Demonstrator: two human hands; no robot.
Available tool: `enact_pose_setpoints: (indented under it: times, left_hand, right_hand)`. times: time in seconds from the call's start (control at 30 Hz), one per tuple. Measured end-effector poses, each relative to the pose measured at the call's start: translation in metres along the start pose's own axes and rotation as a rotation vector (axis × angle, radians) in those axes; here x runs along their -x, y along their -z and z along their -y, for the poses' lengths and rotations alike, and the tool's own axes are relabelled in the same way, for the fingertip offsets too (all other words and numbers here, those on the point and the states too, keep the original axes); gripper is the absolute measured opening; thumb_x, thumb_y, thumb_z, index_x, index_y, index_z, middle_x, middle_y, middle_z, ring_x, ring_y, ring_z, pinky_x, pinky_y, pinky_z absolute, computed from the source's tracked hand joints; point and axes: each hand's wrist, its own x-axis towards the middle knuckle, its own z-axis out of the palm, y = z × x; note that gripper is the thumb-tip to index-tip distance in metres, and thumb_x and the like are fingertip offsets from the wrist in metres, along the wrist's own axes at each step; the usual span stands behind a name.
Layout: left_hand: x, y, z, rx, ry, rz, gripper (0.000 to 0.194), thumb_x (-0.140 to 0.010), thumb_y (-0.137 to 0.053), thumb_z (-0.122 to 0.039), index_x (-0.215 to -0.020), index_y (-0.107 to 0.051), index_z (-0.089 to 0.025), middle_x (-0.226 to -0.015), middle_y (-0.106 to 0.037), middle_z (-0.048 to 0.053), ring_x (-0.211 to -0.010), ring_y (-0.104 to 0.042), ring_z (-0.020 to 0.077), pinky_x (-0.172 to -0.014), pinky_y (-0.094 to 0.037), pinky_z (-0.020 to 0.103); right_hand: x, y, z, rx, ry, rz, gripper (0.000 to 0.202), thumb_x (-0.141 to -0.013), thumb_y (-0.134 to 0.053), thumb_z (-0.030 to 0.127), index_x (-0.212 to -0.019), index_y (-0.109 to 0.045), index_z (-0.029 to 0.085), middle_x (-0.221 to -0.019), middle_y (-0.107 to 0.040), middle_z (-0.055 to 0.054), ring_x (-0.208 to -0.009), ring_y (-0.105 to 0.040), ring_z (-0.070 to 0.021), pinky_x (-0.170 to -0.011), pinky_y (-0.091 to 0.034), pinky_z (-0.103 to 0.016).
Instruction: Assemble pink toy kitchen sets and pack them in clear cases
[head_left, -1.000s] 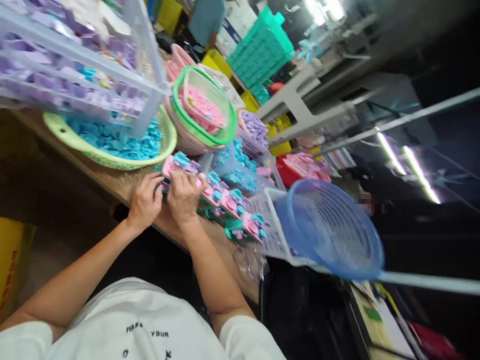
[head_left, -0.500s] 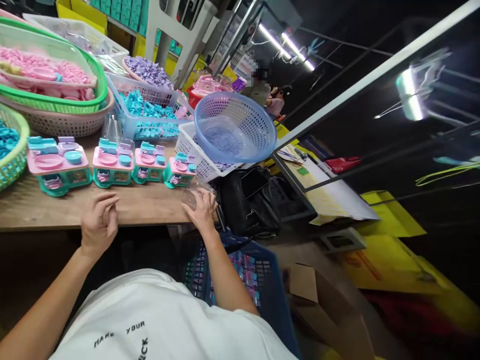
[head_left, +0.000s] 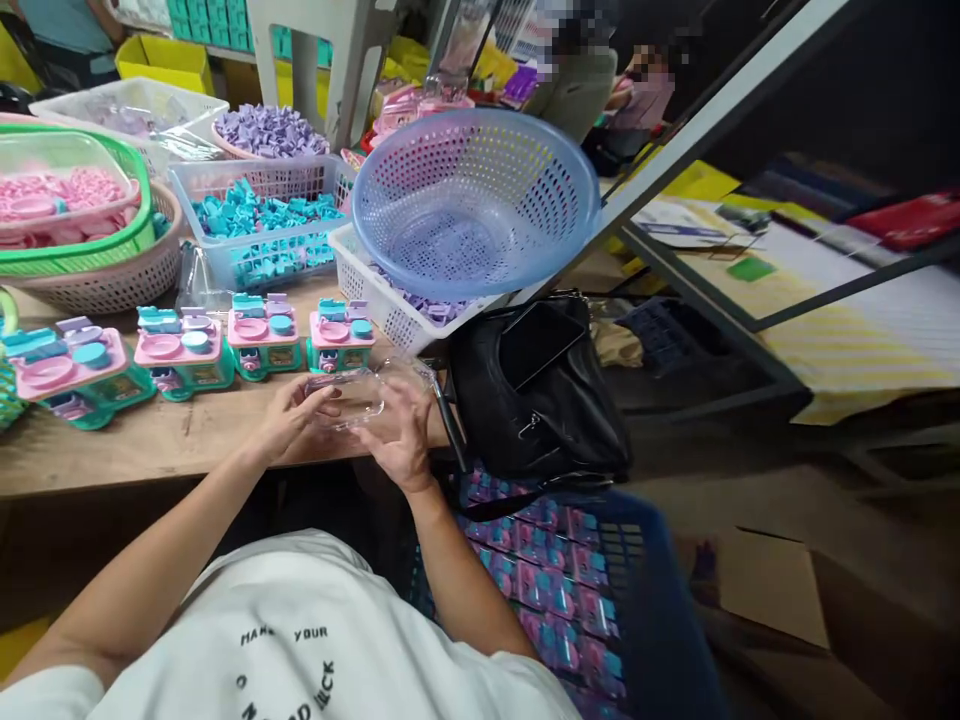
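My left hand (head_left: 294, 418) pinches the left end of a clear plastic cover (head_left: 352, 395) just above the wooden table's front part. At the cover's other end is my right hand (head_left: 403, 440), fingers apart and thumb near the cover's edge; whether it touches is hard to see. More clear plastic (head_left: 405, 372) lies behind the right fingers. Beyond the hands stands a row of several small toy kitchen stoves, pink-topped with teal bases; the rightmost toy stove (head_left: 341, 335) is nearest to the cover, and the leftmost toy stove (head_left: 75, 370) sits near the table's left side.
A blue colander (head_left: 480, 270) rests on a white basket (head_left: 367, 290) of purple parts. Behind the toys are a basket of turquoise parts (head_left: 277, 250) and a green basket (head_left: 75, 262). Right of the table are a black bag (head_left: 555, 420) and a blue crate (head_left: 667, 600) holding packed toys.
My left hand has moved right and taken hold of the clear cover, which is now raised between both hands. The view has shifted, showing more of the crate.
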Motion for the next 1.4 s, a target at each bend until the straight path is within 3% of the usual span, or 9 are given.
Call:
enact_pose_setpoints:
  times: [0.07, 0.13, 0.27, 0.57, 0.77, 0.9, 1.1, 1.23, 1.4]
  left_hand:
    - [0.000, 0.000, -0.003, -0.001, -0.008, -0.022, 0.062, -0.072, -0.082, -0.060, -0.111, -0.066, -0.015, -0.111, -0.074, 0.012, -0.082, -0.071, 0.0188, -0.064, -0.058, 0.026]
    - [0.001, -0.001, -0.004, 0.004, -0.026, -0.027, 0.062, -0.072, -0.083, -0.058, -0.113, -0.066, -0.015, -0.114, -0.074, 0.012, -0.082, -0.072, 0.0180, -0.066, -0.059, 0.025]
    - [0.000, -0.004, -0.001, 0.009, -0.011, -0.032, 0.058, -0.072, -0.083, -0.056, -0.109, -0.069, -0.013, -0.112, -0.075, 0.014, -0.079, -0.072, 0.0188, -0.065, -0.058, 0.026]
    - [0.005, -0.007, 0.008, 0.226, 0.113, -0.079, 0.064, -0.067, -0.086, -0.057, -0.109, -0.070, -0.012, -0.097, -0.076, 0.007, -0.069, -0.070, 0.0149, -0.066, -0.057, 0.026]
    - [0.012, -0.012, 0.012, 0.217, 0.108, 0.004, 0.069, -0.073, -0.076, -0.068, -0.114, -0.068, -0.014, -0.095, -0.075, 0.009, -0.076, -0.071, 0.0203, -0.068, -0.057, 0.031]
    - [0.013, -0.002, 0.015, -0.205, 0.058, 0.016, 0.063, -0.088, -0.051, -0.075, -0.100, -0.069, -0.016, -0.079, -0.070, 0.007, -0.069, -0.066, 0.0204, -0.065, -0.055, 0.032]
    - [-0.019, 0.025, -0.011, -0.967, -0.629, -0.289, 0.039, -0.096, -0.052, -0.050, -0.112, -0.063, -0.017, -0.114, -0.063, 0.016, -0.105, -0.061, 0.0279, -0.094, -0.051, 0.044]
    - [-0.063, 0.025, -0.041, -1.159, -0.790, -0.127, 0.056, -0.089, -0.062, -0.046, -0.133, -0.052, -0.014, -0.137, -0.052, 0.021, -0.127, -0.049, 0.0355, -0.108, -0.041, 0.055]
    - [-0.115, 0.017, -0.062, -1.354, -0.763, 0.112, 0.081, -0.079, -0.070, -0.038, -0.146, -0.039, -0.006, -0.143, -0.046, 0.025, -0.132, -0.044, 0.0416, -0.112, -0.035, 0.058]
  right_hand:
    - [0.002, -0.007, -0.003, -0.176, -0.198, -0.045, 0.095, -0.083, -0.075, 0.056, -0.158, -0.026, 0.024, -0.158, -0.038, -0.019, -0.145, -0.042, -0.0297, -0.111, -0.048, -0.048]
    - [0.004, -0.016, -0.007, -0.387, -0.343, 0.044, 0.107, -0.079, -0.073, 0.069, -0.160, -0.021, 0.022, -0.160, -0.035, -0.020, -0.146, -0.042, -0.0305, -0.111, -0.049, -0.048]
    - [0.004, -0.026, -0.019, -0.643, -0.483, 0.062, 0.093, -0.071, -0.076, 0.073, -0.146, -0.048, 0.024, -0.146, -0.054, -0.017, -0.133, -0.057, -0.0301, -0.112, -0.048, -0.048]
    - [-0.003, -0.027, -0.022, -0.664, -0.524, -0.022, 0.072, -0.069, -0.079, 0.071, -0.120, -0.064, 0.022, -0.121, -0.061, -0.011, -0.114, -0.064, -0.0259, -0.104, -0.054, -0.042]
    - [-0.007, -0.029, -0.004, -0.661, -0.521, 0.070, 0.089, -0.075, -0.061, 0.084, -0.138, -0.049, 0.022, -0.137, -0.057, -0.017, -0.127, -0.059, -0.0292, -0.104, -0.053, -0.045]
    - [-0.023, -0.010, 0.006, -0.434, -0.577, 0.160, 0.091, -0.083, -0.046, 0.086, -0.143, -0.049, 0.019, -0.132, -0.063, -0.017, -0.115, -0.064, -0.0292, -0.094, -0.057, -0.043]
    - [-0.061, 0.019, -0.004, 0.323, -0.592, 0.458, 0.063, -0.093, -0.047, 0.073, -0.108, -0.075, 0.019, -0.099, -0.068, -0.014, -0.100, -0.066, -0.0311, -0.095, -0.051, -0.049]
    - [-0.066, 0.025, -0.009, 0.272, -0.477, 0.521, 0.067, -0.088, -0.062, 0.067, -0.137, -0.061, 0.022, -0.122, -0.063, -0.015, -0.120, -0.061, -0.0317, -0.108, -0.046, -0.050]
    - [-0.046, 0.027, -0.010, 0.058, -0.280, 0.729, 0.117, -0.061, -0.092, 0.053, -0.159, -0.031, 0.030, -0.159, -0.035, -0.013, -0.150, -0.033, -0.0338, -0.124, -0.030, -0.053]
